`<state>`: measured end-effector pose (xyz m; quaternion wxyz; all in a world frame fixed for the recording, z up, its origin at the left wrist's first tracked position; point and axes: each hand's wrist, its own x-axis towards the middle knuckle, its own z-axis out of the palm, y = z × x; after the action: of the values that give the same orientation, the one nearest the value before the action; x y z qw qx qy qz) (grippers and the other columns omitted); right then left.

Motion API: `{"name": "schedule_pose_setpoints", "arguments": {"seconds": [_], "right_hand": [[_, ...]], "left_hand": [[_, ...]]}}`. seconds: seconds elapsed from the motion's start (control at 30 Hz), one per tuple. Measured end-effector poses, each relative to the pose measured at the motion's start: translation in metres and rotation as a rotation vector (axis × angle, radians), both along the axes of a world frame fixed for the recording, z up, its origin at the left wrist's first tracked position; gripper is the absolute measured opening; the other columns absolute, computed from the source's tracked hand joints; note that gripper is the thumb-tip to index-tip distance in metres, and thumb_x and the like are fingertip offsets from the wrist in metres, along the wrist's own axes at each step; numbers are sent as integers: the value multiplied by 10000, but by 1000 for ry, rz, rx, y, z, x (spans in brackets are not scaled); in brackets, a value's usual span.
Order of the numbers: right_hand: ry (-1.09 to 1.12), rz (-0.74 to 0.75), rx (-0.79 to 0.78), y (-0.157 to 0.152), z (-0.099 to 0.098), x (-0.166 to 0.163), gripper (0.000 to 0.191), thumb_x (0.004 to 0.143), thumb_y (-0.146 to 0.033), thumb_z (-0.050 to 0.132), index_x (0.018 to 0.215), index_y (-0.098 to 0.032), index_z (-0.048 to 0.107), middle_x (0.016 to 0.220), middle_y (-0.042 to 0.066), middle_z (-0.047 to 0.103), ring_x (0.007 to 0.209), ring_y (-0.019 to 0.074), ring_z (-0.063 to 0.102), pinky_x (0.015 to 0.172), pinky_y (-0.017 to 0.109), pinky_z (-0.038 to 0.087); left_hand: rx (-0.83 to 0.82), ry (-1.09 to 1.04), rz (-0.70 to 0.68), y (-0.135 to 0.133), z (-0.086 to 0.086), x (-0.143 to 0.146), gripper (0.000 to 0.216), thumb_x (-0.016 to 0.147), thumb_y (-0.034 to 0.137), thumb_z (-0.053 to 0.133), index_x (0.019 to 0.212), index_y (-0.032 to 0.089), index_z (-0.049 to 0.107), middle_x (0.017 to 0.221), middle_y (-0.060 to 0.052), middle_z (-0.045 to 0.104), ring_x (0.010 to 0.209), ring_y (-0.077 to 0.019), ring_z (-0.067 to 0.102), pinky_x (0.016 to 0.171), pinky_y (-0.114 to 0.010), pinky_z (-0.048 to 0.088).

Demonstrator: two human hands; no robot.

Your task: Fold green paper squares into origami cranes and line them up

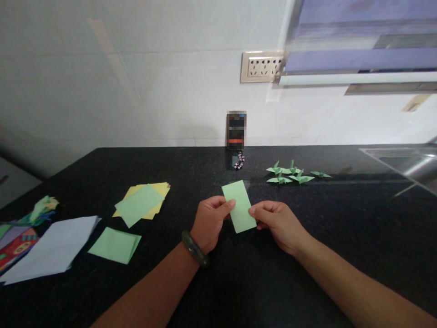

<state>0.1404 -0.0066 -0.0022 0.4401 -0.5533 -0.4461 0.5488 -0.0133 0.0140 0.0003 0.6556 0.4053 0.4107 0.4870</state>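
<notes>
A light green rectangle of paper (241, 210) is held up above the dark countertop, tilted a little. My left hand (212, 221) pinches its left edge, thumb on the front face. At the lower right edge my right hand (278, 223) grips the same paper between thumb and fingers. The fingers behind the sheet are partly hidden. Behind and to the right stand several folded green paper cranes (290, 173). Over on the left lies a green sheet (139, 202) on top of yellow paper (163, 190), and nearer me rests a folded green paper (114, 246).
White paper (56, 248), a colourful packet (17, 248) and a crumpled green-yellow paper piece (43, 209) lie far left. A phone (236, 130) with a beaded strap (240, 161) leans on the wall below a socket panel (261, 67). A sink (406, 161) edges the right side.
</notes>
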Motion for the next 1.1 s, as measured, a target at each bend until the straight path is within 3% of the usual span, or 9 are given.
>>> {"name": "schedule_pose_setpoints", "arguments": {"seconds": [0.13,0.4,0.9,1.0,1.1], "right_hand": [[7,61,0,-1,2,-1,179,659,-291,641,578,-136,602,521,-25,546,485,69,446,480,204,345],[12,45,53,-4,3,-4,209,701,-342,607,639,-143,596,525,-33,551,477,75,455,486,211,357],[-152,78,-13,-3,3,-4,110,655,-224,581,594,-139,614,591,9,609,535,88,508,483,190,380],[-115,16,12,-2,4,-4,166,700,-288,555,660,-141,619,641,13,596,560,91,500,469,184,382],[-73,67,56,-3,4,-4,241,714,-388,571,754,-153,605,644,-7,556,534,82,462,438,180,361]], "left_hand": [[-108,-136,-143,-2,2,2,199,677,264,663,805,113,639,704,-38,648,622,-129,579,646,-293,474],[-148,-91,-141,-8,-4,8,201,654,239,684,783,89,648,661,-51,652,578,-132,584,616,-287,475],[-42,-132,216,7,5,-3,227,613,257,710,755,96,635,673,-52,662,590,-149,595,574,-270,469],[-101,-95,108,5,2,-1,219,629,264,693,756,98,628,665,-52,654,562,-139,583,569,-271,466],[-174,-19,-195,1,-2,2,233,649,277,671,792,99,626,686,-62,647,565,-142,579,573,-285,464]]}}
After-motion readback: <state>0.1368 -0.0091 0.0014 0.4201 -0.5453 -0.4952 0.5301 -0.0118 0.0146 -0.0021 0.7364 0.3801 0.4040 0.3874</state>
